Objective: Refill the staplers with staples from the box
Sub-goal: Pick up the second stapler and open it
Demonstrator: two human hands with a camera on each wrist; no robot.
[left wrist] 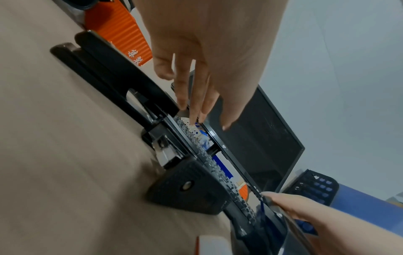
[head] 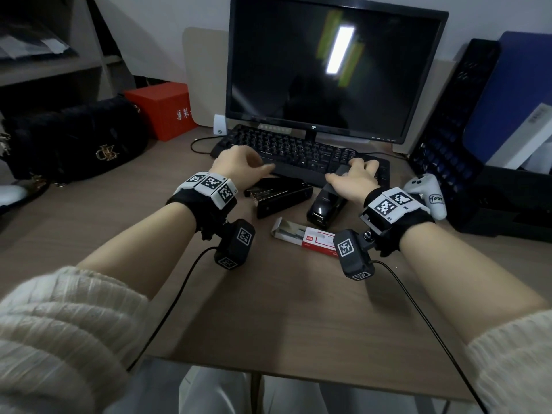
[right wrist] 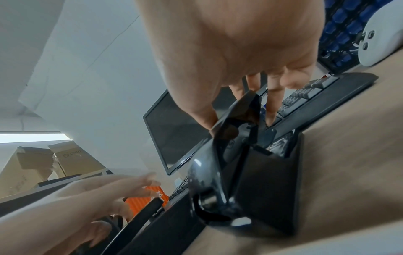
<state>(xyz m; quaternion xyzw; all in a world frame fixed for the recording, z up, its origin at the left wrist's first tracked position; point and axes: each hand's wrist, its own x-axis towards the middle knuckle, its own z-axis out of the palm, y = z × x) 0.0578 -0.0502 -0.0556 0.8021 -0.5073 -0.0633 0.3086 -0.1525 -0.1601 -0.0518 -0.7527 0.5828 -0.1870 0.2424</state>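
Left hand (head: 239,165): hovers over the back end of the matte stapler (head: 280,196), fingers loose and mostly straight, holding nothing; not touching it, as far as the left wrist view shows.
Right hand (head: 352,177): thumb and fingers pinch the raised top arm of the glossy stapler (head: 325,206); right wrist view shows the arm tilted up off the base, so the hand looks to be prying it open for loading.
Matte stapler: lies on the counter (head: 283,309) just in front of the keyboard (head: 301,153), crosswise; metal channel shows at its left end, so it looks partly opened, though blur makes that hard to confirm.
Glossy stapler: stands on its base just right of the matte one, nose toward the person, rear end up near the keyboard edge.
Staple box (head: 304,236): flat on the counter, near side of both staplers, between the wrists; one end flap open with staple strips visible, placed within easy reach of either hand.
Stage: judged early, opening step; no staples picked up by either hand.
Next need: top arm swung fully back, then a strip from the box.
Risk: glossy base may slide or tip with only one hand on it; free left hand could steady it.
Around: monitor (head: 334,67) dark behind the keyboard, black handbag (head: 77,141) and red box (head: 164,109) off left, white controller (head: 427,195) off right.
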